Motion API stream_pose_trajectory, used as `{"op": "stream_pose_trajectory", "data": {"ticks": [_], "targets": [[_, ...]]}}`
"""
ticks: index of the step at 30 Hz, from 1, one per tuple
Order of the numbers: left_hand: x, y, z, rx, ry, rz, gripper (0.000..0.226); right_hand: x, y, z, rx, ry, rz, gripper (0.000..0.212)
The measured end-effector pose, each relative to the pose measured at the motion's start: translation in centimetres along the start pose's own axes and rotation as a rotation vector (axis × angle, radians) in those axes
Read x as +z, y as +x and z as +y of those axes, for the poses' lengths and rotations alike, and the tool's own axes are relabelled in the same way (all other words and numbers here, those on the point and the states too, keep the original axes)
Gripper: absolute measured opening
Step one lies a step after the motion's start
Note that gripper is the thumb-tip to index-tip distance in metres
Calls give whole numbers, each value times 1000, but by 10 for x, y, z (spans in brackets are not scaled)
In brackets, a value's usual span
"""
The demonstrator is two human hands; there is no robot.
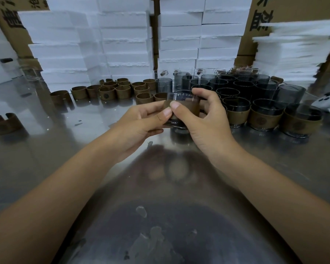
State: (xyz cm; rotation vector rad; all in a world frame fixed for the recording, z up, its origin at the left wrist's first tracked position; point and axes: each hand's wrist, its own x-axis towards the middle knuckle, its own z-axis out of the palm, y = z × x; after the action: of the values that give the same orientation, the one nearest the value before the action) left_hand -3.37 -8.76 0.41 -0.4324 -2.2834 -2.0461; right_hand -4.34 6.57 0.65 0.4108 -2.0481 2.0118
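Stacked white foam boxes back a shiny steel table. Above it, the left hand and right hand both grasp 1 smoky glass cup, thumbs pressing its brown sleeve; loose brown sleeves stand behind.

Illumination is dim, diffuse and cool, coming from overhead. The steel counter carries soft glare patches and dark, smeared reflections of the arms. Wide-angle distortion bends the white boxes and the frame edges. Motion blur softens the right-hand foam stack; the centre remains moderately sharp.
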Motion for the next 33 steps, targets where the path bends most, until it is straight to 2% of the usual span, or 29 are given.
{"op": "stream_pose_trajectory", "data": {"ticks": [3,7,10,12,18,21,25,33], "targets": [[0,1,-1,-23,-14,35,61,-5,0,0,-76,-107,51,50],[-1,-1,-3,-47,-35,86,53,-17,-3,-2,-226,-264,66,49],[-6,-3,-6,-72,-51,157,36,-28,-3,-6,-407,-409,70,49],[-9,-3,-7,-80,-62,206,20,-36,0,-6,-450,-482,102,53],[-15,-3,-9,-97,-106,297,13,-58,15,-2,-373,-521,326,48],[-18,-3,-10,-107,-113,314,12,-70,21,-1,-241,-616,385,39],[-18,-2,-11,-114,-107,310,11,-75,27,1,-38,-747,396,39],[-17,0,-12,-119,-91,269,10,-75,27,5,32,-785,345,39]]}}
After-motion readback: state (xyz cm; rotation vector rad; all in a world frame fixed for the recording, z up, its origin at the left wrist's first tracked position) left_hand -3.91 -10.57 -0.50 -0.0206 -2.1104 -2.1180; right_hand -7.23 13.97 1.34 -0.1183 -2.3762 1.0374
